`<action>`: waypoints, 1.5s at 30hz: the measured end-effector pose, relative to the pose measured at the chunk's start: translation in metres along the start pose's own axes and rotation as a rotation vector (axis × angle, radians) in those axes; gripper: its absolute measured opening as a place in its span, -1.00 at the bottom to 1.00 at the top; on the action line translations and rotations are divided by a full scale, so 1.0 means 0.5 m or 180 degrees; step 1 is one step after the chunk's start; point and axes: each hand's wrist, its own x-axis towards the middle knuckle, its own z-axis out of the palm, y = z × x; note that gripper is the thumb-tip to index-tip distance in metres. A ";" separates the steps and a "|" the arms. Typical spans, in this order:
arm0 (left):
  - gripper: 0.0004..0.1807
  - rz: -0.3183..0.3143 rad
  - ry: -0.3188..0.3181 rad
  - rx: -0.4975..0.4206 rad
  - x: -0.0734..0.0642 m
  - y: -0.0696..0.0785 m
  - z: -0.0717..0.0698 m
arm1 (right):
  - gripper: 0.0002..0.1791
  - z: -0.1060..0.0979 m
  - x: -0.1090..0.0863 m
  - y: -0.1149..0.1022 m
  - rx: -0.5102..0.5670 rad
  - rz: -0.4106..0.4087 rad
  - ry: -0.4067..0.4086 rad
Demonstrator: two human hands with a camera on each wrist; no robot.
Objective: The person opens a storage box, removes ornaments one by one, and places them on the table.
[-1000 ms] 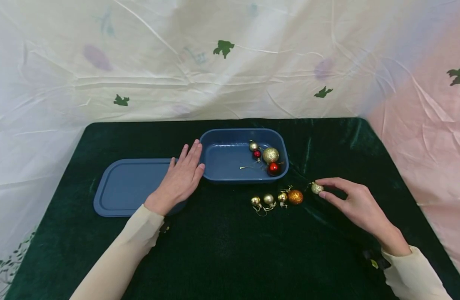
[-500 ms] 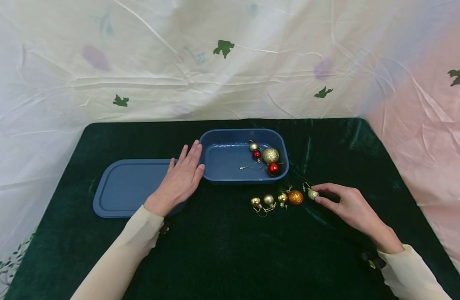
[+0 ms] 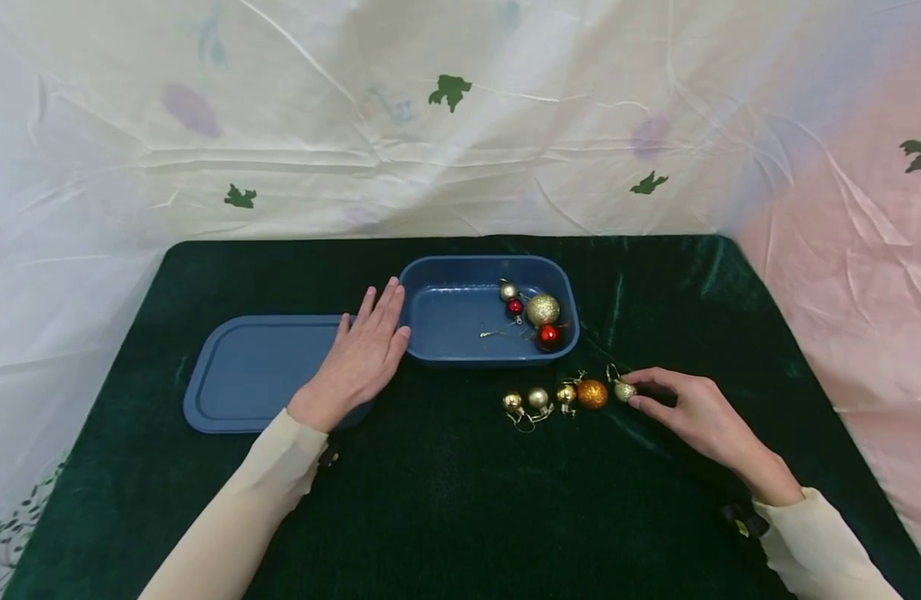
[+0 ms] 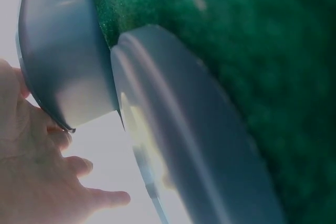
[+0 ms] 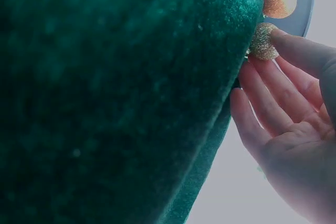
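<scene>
My right hand [image 3: 703,417] pinches a small pale-gold glitter bauble [image 3: 623,390] between thumb and fingertips, low over the cloth; the right wrist view shows the same bauble [image 5: 263,41] under the thumb. To its left lie an orange glitter bauble [image 3: 592,395] and several small gold baubles [image 3: 538,398] with cords. My left hand [image 3: 362,354] lies with straight fingers, its fingertips at the left rim of a blue box [image 3: 460,362]. In the box's right part are a gold glitter bauble [image 3: 543,310], a red bauble [image 3: 548,337] and smaller ones.
A blue lid [image 3: 261,375] lies flat left of the box, partly under my left hand and forearm. A dark green velvet cloth [image 3: 460,500] covers the table. Pale printed fabric [image 3: 317,125] hangs behind the table's far edge.
My right hand has moved slightly left and down with the pale-gold bauble, which now sits close to the orange one. My left hand stays at the box's rim.
</scene>
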 end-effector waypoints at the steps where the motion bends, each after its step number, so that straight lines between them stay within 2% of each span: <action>1: -0.27 0.0000 0.0001 0.0000 0.000 0.000 0.000 | -0.66 0.000 0.000 0.000 -0.0006 -0.0001 0.0000; 12: -0.27 -0.0012 -0.0006 0.0006 0.000 0.003 -0.003 | -0.66 0.002 0.006 0.001 0.0034 -0.0011 -0.0051; 19: -0.27 -0.0041 0.0007 0.0056 0.002 0.009 -0.008 | -0.64 0.000 0.005 -0.004 0.0055 0.0095 -0.0158; 23: -0.26 -0.0043 0.0116 0.0095 0.009 0.013 -0.015 | -0.61 -0.011 0.004 -0.013 -0.0010 0.0134 -0.0135; 27: -0.26 -0.0022 0.0292 0.0036 0.026 0.019 -0.024 | -0.63 -0.025 0.013 -0.030 -0.0115 0.0040 0.0048; 30: -0.24 -0.0038 0.0335 0.0052 0.042 0.025 -0.027 | -0.68 -0.032 0.029 -0.048 -0.0121 -0.0022 0.0241; 37: -0.14 -0.0184 0.0194 0.0146 0.070 0.032 -0.016 | -0.70 -0.032 0.084 -0.094 -0.0031 -0.0240 0.0572; 41: -0.12 -0.0252 0.0171 0.0145 0.074 0.033 -0.012 | -0.69 -0.029 0.122 -0.115 -0.0003 -0.0328 0.0622; 45: -0.11 -0.0269 0.0163 0.0159 0.076 0.034 -0.007 | -0.63 -0.029 0.167 -0.133 -0.0019 -0.0417 0.0559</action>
